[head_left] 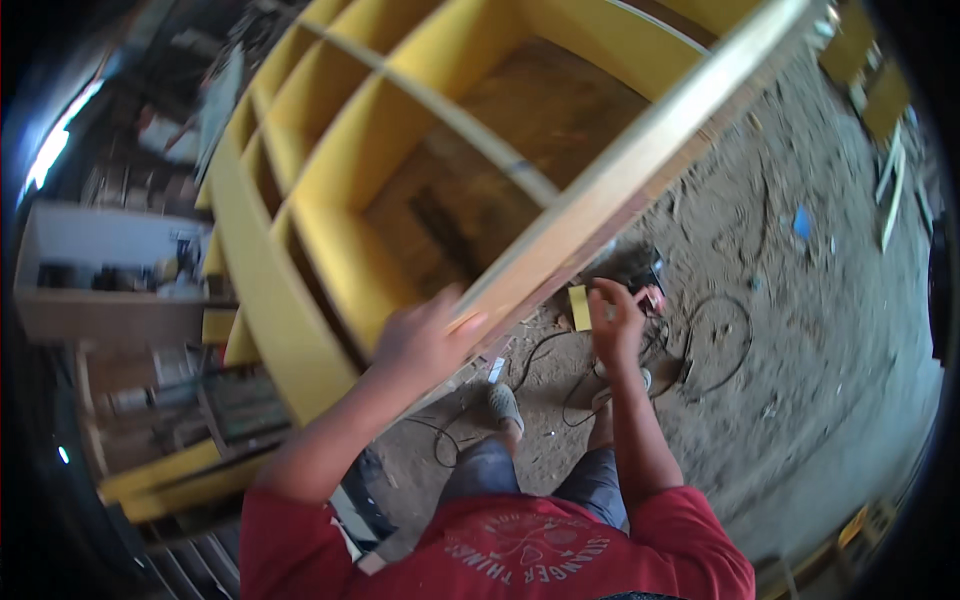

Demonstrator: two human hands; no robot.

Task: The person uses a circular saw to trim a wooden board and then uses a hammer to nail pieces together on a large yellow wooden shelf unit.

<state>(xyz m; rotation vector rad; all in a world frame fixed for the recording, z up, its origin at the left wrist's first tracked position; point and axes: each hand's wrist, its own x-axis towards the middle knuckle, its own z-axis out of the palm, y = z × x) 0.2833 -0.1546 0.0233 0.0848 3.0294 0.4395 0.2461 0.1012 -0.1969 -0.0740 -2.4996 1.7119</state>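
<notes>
A large yellow shelf unit point(335, 245) with several compartments stands tilted in front of me, filling the upper left. My left hand point(425, 335) is wrapped round the near corner of its long pale wooden edge point(600, 215), the thumb lying over the face. To the right of that edge, apart from it, my right hand point(617, 325) hangs in the air with its fingers curled toward the thumb. A small pale patch shows between those fingers, too blurred to name. The inner brown back panel point(440, 190) of the unit shows through the openings.
On the sandy floor point(780, 290) lie looped black cables point(720, 330), a small yellow block point(580, 308), a dark and red tool point(650, 290) and a blue scrap point(802, 222). A white-fronted box point(100, 250) and stacked boards point(150, 390) stand left. Wood strips point(890, 195) lie right.
</notes>
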